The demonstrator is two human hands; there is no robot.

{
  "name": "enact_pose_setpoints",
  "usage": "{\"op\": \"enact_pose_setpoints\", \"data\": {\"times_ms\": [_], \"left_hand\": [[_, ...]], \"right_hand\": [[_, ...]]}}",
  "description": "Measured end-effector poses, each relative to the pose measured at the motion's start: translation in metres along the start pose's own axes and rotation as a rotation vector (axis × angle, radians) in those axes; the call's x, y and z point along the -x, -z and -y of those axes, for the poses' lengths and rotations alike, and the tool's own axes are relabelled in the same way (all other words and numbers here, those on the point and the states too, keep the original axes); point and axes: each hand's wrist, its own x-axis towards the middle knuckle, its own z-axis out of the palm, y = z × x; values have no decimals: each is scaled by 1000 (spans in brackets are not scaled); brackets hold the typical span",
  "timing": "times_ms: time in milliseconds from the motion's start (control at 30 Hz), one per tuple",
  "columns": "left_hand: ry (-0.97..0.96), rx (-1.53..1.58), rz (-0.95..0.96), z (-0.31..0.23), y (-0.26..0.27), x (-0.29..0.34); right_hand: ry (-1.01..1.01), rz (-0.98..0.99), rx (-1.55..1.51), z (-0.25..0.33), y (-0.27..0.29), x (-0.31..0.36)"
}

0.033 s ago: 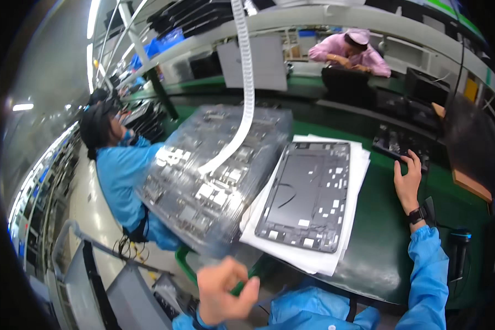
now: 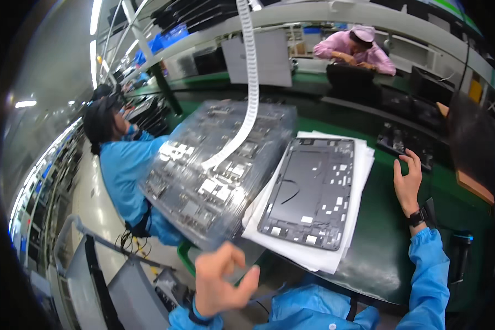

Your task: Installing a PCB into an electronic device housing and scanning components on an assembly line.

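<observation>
Dark tablet back frame (image 2: 311, 192) lies flat on a stack of white foam sheets (image 2: 351, 220) on the green bench top (image 2: 390, 247), between the person's two hands and touched by neither. The right hand (image 2: 408, 181) hovers just beside the sheets' right edge, fingers curled loosely apart and holding nothing, with a dark watch (image 2: 418, 217) on the wrist and a blue sleeve running down to the lower edge. The left hand (image 2: 223, 280) is low in the picture, blurred, with thumb and fingers spread in a half-open curl; it grips nothing, and whether it touches the near corner of the clear plastic tray (image 2: 220, 170) cannot be told. That tray sits tilted to the left of the frame, overhanging the bench edge, its small parts smeared by glare and hard to make out. A white perforated tape strip (image 2: 250, 88) hangs from above and ends on the tray; its top is cut off by the upper edge. Past the right hand a dark device (image 2: 404, 143) lies on the bench, details lost in shadow. A co-worker in blue (image 2: 124, 170) sits to the left, partly hidden behind the tray. Another person in pink (image 2: 355, 49) leans over the far bench, lower body hidden
</observation>
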Motion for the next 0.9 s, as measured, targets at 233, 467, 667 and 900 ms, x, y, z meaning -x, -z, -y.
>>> {"op": "enact_pose_setpoints", "data": {"times_ms": [233, 467, 667, 900], "left_hand": [[-135, -479, -110, 82, 53, -137], [-3, -466, 51, 145, 57, -185], [183, 125, 181, 48, 43, -128], [23, 496, 339, -10, 24, -72]], "right_hand": [[101, 148, -561, 160, 23, 2], [169, 235, -770, 205, 46, 6], [147, 508, -862, 245, 68, 18], [99, 629, -973, 283, 61, 28]]}}
